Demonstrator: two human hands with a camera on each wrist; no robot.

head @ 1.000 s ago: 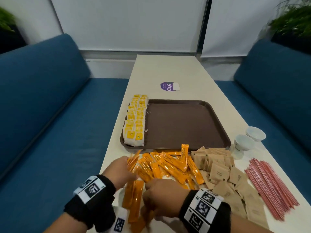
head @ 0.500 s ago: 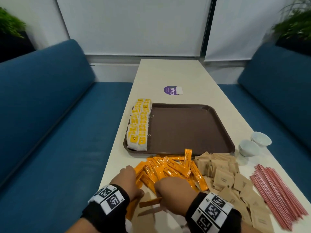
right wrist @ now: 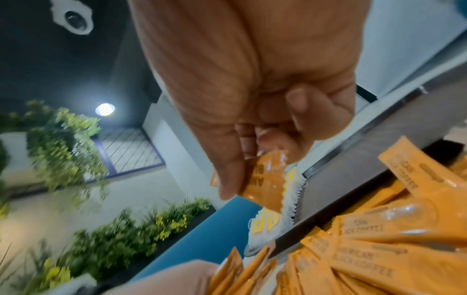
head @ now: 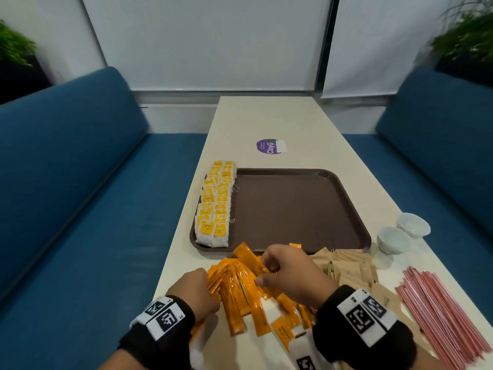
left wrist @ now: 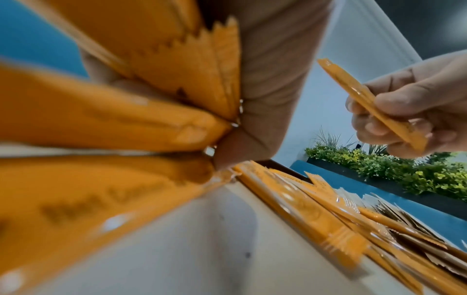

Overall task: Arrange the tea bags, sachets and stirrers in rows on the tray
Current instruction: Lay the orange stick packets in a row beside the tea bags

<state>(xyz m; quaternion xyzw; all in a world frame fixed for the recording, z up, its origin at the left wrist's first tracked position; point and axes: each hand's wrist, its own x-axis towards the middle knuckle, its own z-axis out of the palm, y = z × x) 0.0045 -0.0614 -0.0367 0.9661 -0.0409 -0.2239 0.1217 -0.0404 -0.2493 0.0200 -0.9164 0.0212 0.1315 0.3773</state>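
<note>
A brown tray (head: 298,209) holds two rows of yellow-tagged tea bags (head: 214,204) along its left side. In front of it lies a heap of orange coffee sachets (head: 240,284). My left hand (head: 196,288) grips a fanned bundle of these sachets (left wrist: 101,119) just above the table. My right hand (head: 282,268) pinches a single orange sachet (left wrist: 374,105) lifted over the heap, seen also in the right wrist view as the sachet (right wrist: 262,179) between thumb and fingers. Brown paper sachets (head: 346,265) and red stirrers (head: 437,316) lie to the right.
Two small white cups (head: 400,233) stand right of the tray. A purple round sticker (head: 269,146) marks the table beyond it. Blue sofas (head: 80,209) flank the narrow table on both sides. Plants (head: 466,38) stand behind the sofas.
Both hands have moved forward over the orange heap. The right hand has lifted one sachet, and the left hand has gathered a bundle. The view tilted up slightly.
</note>
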